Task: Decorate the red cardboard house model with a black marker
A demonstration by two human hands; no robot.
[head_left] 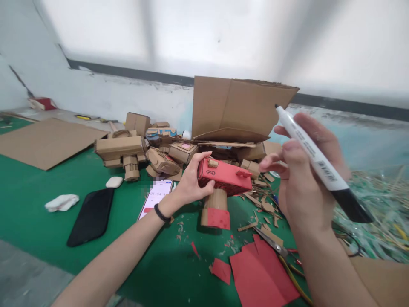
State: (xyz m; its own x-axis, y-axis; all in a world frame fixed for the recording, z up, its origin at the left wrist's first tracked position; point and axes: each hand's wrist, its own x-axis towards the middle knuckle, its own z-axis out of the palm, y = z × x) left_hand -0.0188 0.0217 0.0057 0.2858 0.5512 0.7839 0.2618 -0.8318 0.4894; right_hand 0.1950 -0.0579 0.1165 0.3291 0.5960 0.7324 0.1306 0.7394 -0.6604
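Cardboard model (236, 177), its upper block covered in red, sits gripped by the left hand (192, 179), at or just above the table (159, 273). The right hand's (306, 192) fingers hold a marker (306, 147), tip well apart from it. One black outline (211, 172) is already drawn; the stem (217, 198) shows bare cardboard, the base (220, 218) only partly red. Scissors (270, 238) and red paper (255, 277) lie nearer.

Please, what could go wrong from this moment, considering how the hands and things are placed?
The left hand grips the red-covered model close to its black drawing; if that ink is wet, which I cannot tell, it might smear. The right hand holds the marker with its dark tip exposed, so a slip could leave a stray line. The scissors lie partly over the red paper; reaching there might nick a finger.
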